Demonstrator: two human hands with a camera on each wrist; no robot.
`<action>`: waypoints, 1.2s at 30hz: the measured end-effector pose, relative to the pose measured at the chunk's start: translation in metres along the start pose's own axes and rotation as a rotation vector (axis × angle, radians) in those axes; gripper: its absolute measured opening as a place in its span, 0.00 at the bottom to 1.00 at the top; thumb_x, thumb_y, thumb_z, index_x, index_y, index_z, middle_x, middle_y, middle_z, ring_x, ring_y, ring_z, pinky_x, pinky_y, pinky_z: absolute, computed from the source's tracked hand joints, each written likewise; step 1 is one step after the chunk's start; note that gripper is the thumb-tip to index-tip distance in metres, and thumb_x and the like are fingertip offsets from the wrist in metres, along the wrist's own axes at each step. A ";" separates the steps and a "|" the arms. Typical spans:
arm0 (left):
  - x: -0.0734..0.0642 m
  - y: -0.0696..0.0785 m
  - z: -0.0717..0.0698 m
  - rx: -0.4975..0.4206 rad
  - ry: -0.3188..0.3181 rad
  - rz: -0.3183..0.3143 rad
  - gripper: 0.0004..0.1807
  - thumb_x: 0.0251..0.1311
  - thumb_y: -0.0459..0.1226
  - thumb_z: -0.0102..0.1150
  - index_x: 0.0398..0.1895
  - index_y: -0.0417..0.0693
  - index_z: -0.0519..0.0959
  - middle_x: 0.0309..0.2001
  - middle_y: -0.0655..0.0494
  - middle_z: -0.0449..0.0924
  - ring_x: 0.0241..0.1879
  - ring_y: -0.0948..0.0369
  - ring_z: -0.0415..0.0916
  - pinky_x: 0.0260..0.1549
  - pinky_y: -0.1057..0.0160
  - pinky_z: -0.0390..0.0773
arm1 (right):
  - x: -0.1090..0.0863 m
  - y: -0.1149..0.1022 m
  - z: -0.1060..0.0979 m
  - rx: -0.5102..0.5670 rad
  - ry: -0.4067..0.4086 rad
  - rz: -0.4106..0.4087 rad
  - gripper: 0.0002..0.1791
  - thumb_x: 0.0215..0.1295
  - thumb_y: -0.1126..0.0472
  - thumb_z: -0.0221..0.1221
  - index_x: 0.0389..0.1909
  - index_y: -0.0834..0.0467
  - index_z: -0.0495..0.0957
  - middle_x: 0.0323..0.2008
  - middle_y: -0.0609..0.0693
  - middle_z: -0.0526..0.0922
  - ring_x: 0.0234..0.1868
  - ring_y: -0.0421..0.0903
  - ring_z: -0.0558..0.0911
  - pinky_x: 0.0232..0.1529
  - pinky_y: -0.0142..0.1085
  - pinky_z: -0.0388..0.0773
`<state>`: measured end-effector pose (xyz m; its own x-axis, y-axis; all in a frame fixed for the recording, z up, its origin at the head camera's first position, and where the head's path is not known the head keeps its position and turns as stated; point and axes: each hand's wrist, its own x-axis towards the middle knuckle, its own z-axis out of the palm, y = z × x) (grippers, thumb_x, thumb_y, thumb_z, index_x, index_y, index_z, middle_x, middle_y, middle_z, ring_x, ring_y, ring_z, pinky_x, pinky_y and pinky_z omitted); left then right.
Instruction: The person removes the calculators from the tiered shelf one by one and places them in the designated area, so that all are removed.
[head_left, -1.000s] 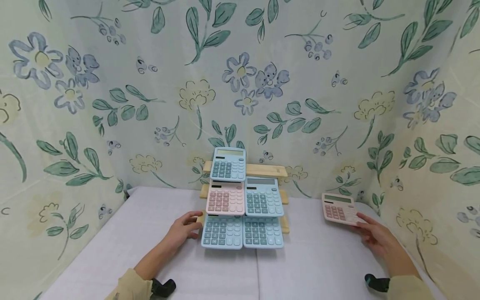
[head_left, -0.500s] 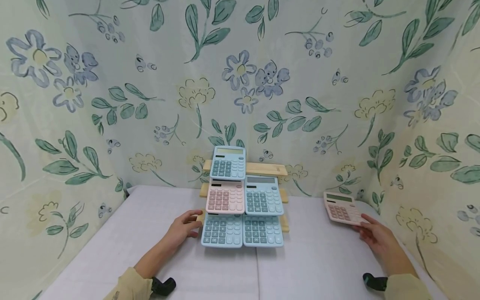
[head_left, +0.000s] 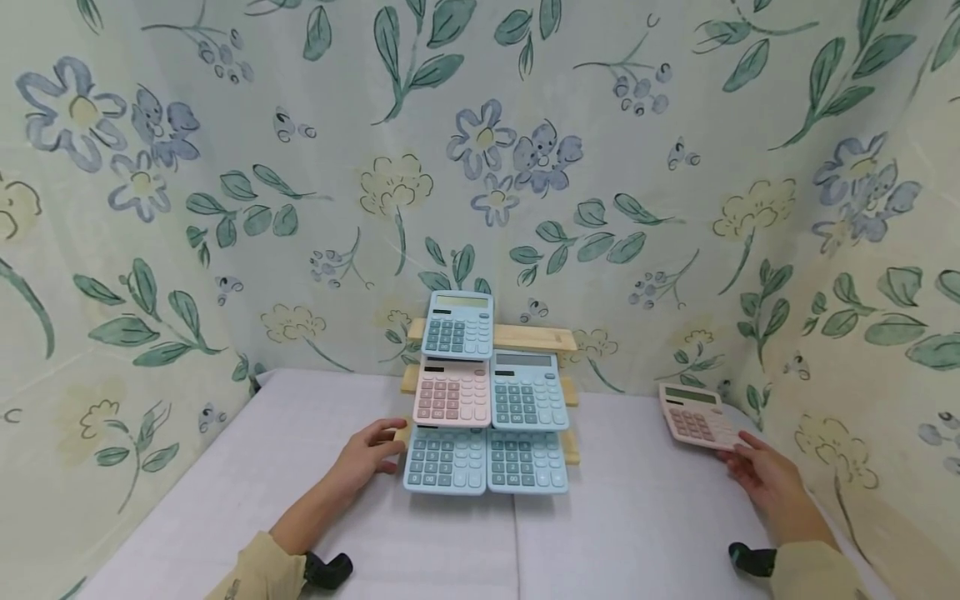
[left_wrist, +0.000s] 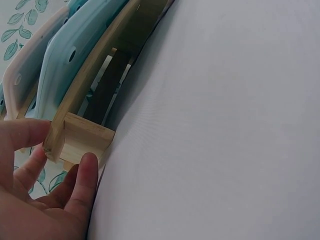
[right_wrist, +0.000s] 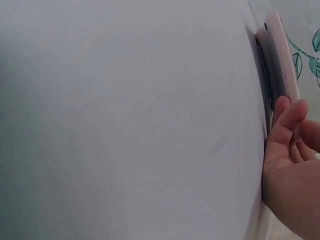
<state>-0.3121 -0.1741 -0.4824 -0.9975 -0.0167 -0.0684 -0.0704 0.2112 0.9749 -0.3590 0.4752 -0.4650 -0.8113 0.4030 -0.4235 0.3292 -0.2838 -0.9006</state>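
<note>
A slatted wooden rack (head_left: 536, 337) stands mid-table with calculators leaning in three tiers. On top is one blue calculator (head_left: 458, 325); the middle tier has a pink calculator (head_left: 452, 393) beside a blue one (head_left: 529, 392); two blue calculators (head_left: 445, 461) fill the bottom. My left hand (head_left: 366, 457) holds the rack's left end, its fingers on both sides of the wood (left_wrist: 87, 136) in the left wrist view. At the right, my right hand (head_left: 768, 477) pinches another pink calculator (head_left: 697, 415) by its lower right corner. The right wrist view shows this calculator (right_wrist: 282, 62) edge-on.
White cloth (head_left: 622, 517) covers the table, with a seam down the middle. Floral curtains (head_left: 345, 167) close off the back and both sides. The right curtain hangs close to my right hand. A black band (head_left: 752, 560) crosses each wrist.
My right hand has shifted slightly to the right with the pink calculator. The left hand, the rack and the calculators on it stay as they were.
</note>
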 end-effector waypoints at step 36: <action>-0.001 0.001 0.000 0.012 0.000 -0.007 0.24 0.66 0.39 0.59 0.66 0.51 0.75 0.64 0.41 0.72 0.48 0.53 0.78 0.42 0.58 0.84 | -0.005 0.005 -0.001 0.103 0.170 -0.032 0.35 0.76 0.63 0.48 0.80 0.52 0.48 0.78 0.54 0.54 0.22 0.35 0.83 0.49 0.38 0.84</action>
<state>-0.3112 -0.1744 -0.4816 -0.9970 -0.0187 -0.0750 -0.0772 0.2226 0.9719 -0.3528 0.4731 -0.4677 -0.7245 0.5516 -0.4133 0.2462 -0.3530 -0.9026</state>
